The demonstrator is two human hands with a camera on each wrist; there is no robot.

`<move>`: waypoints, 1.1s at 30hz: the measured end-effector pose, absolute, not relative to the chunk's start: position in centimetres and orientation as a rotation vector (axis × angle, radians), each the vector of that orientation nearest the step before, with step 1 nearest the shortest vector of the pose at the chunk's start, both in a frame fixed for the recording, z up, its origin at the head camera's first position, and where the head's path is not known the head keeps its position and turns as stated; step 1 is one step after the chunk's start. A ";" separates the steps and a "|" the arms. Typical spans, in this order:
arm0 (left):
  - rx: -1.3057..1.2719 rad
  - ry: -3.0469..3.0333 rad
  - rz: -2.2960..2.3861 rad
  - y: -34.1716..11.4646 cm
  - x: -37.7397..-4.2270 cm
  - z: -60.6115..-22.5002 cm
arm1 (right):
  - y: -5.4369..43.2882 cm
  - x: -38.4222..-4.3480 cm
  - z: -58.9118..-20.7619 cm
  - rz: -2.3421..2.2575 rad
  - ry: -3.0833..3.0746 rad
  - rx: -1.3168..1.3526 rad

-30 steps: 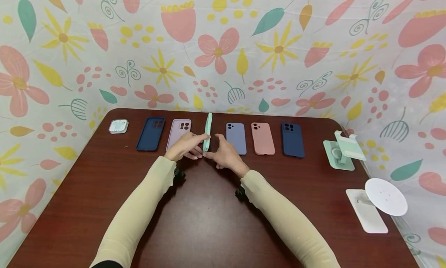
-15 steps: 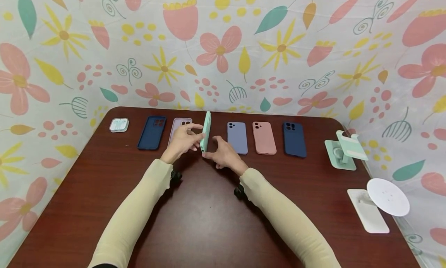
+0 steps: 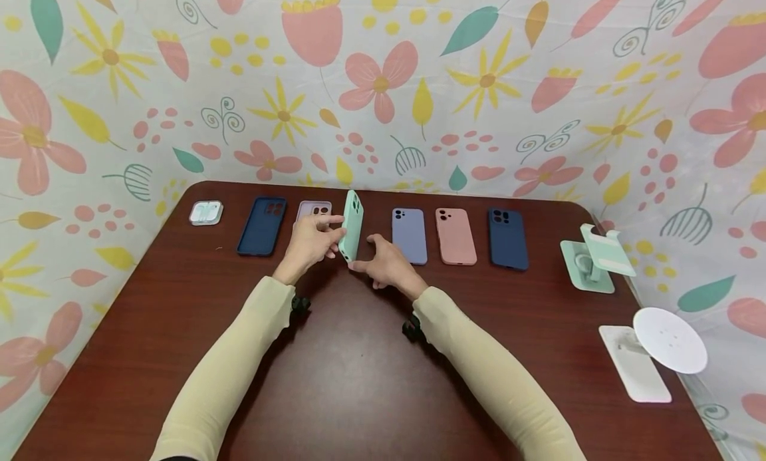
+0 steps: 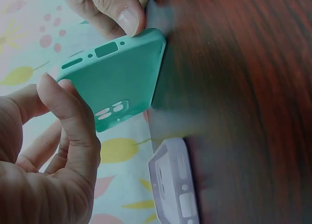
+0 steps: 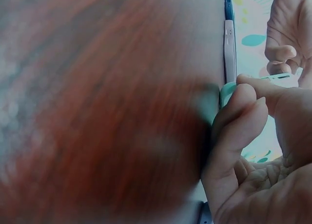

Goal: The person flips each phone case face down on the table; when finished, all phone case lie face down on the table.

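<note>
A mint-green phone case (image 3: 353,228) stands on its long edge in the head view, camera cutouts at the far end. My left hand (image 3: 311,243) pinches its upper edge with thumb and fingers. The left wrist view looks into the hollow inside of the case (image 4: 117,80), its port end nearest. My right hand (image 3: 389,265) is low on the other side, thumb against the near corner, index finger lifted apart. A lilac phone case (image 3: 304,209) lies flat behind the left hand, partly hidden by it. Close to the right hand lies a blue-grey phone case (image 3: 413,235).
A navy case (image 3: 261,228) and a small clear box (image 3: 206,213) lie to the left. Rightward are a pink case (image 3: 457,238) and another navy case (image 3: 509,241). A mint stand (image 3: 586,265) and a white stand (image 3: 640,368) occupy the table's (image 3: 359,394) right side.
The mint case has turned from nearly edge-on, so its back now shows more toward the right. My left hand has shifted slightly left and up on it; the right hand has hardly moved.
</note>
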State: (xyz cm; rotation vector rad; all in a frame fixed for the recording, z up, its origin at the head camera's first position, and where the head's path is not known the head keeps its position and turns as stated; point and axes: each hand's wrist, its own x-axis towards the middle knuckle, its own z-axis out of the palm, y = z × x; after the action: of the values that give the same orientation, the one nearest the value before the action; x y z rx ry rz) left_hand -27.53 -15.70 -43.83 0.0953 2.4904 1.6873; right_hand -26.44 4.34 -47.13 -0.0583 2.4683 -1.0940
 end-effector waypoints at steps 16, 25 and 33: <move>0.126 2.612 1.557 -15.5 -27.2 -44.3 | 4.5 -27.0 -47.9 -1.109 2.461 -0.024; 0.145 2.623 1.347 -15.4 -27.1 -44.9 | 4.2 -25.6 -46.6 -1.140 2.502 0.027; 0.088 2.502 1.292 -15.1 -27.0 -44.7 | 4.3 -25.6 -46.8 -1.174 2.488 0.056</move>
State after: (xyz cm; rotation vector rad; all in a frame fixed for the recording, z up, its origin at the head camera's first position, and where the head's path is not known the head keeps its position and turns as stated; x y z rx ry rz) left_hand -26.96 -15.08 -44.70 0.0879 2.5022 1.2924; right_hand -25.61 4.33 -46.85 0.0556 2.4881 -1.1740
